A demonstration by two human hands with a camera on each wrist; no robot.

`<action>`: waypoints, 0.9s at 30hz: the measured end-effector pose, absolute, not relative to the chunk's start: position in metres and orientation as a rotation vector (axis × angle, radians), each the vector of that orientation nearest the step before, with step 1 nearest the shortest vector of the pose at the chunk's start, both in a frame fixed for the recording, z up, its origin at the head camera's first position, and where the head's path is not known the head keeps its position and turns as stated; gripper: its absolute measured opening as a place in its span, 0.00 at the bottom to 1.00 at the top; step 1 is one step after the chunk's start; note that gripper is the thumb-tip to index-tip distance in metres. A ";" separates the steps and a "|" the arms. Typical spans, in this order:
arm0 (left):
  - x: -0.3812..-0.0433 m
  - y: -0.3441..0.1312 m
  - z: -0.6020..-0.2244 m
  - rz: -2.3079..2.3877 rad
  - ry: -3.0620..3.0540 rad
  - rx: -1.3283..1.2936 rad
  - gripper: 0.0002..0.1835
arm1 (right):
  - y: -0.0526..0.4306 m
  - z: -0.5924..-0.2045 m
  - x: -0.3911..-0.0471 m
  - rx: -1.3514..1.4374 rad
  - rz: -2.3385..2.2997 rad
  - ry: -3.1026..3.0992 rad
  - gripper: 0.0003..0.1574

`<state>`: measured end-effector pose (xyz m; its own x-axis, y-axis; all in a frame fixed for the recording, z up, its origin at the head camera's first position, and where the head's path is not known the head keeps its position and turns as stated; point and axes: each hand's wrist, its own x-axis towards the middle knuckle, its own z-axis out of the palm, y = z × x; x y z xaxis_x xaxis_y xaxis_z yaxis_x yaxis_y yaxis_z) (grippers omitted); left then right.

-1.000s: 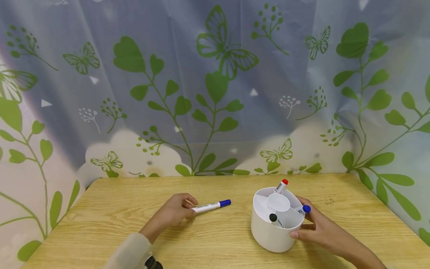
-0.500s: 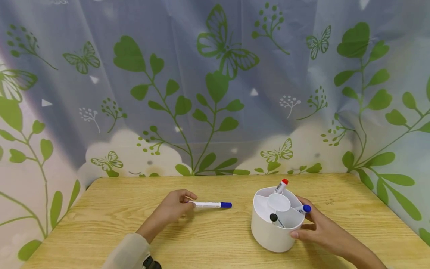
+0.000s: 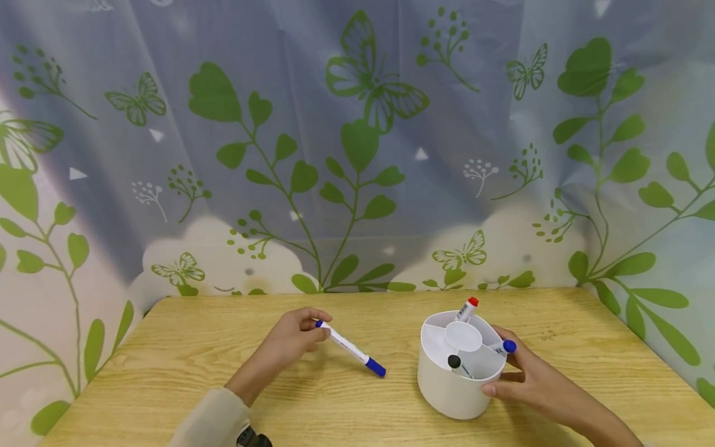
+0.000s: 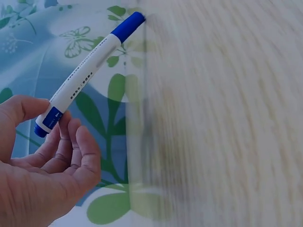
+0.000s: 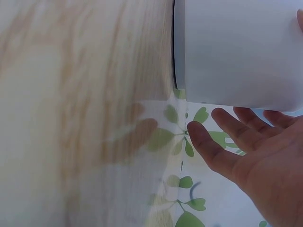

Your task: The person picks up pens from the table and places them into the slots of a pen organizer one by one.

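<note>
Thumb and fingers of my left hand point(image 3: 293, 335) pinch a white marker point(image 3: 349, 347) by its blue end, left of the table's middle. Its blue cap point(image 4: 128, 27) points away from the hand, toward the lower right in the head view. My right hand point(image 3: 533, 375) holds the right side of a white round pen holder point(image 3: 454, 397), thumb at the near side and fingers behind. In the right wrist view the fingers point(image 5: 227, 124) lie along its wall. Inside the divided holder stand a red-capped marker point(image 3: 467, 309), a blue-capped marker point(image 3: 505, 347) and a black-capped marker point(image 3: 455, 362).
The wooden table point(image 3: 223, 366) runs back to a hanging curtain point(image 3: 357, 186) printed with green leaves and butterflies. A round white cup point(image 3: 463, 336) forms the centre of the holder, between the dividers.
The marker in my left hand has swung its capped end downward, from slightly raised through level to a slant. The left hand has risen a little. Right hand and pen holder stay put.
</note>
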<state>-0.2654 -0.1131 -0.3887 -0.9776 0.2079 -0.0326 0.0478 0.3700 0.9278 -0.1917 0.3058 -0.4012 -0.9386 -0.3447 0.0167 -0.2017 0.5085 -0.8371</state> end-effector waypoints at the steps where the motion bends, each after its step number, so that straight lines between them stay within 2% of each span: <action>1: -0.265 -0.113 -0.388 1.690 2.459 0.231 0.15 | 0.306 -0.401 -0.192 -0.474 -1.413 2.592 0.60; 18: -0.259 -0.109 -0.375 1.887 2.137 0.302 0.17 | 0.305 -0.399 -0.191 -0.433 -1.430 2.573 0.60; 27: -0.255 -0.102 -0.368 1.900 2.125 0.356 0.14 | 0.305 -0.399 -0.192 -0.476 -1.439 2.616 0.55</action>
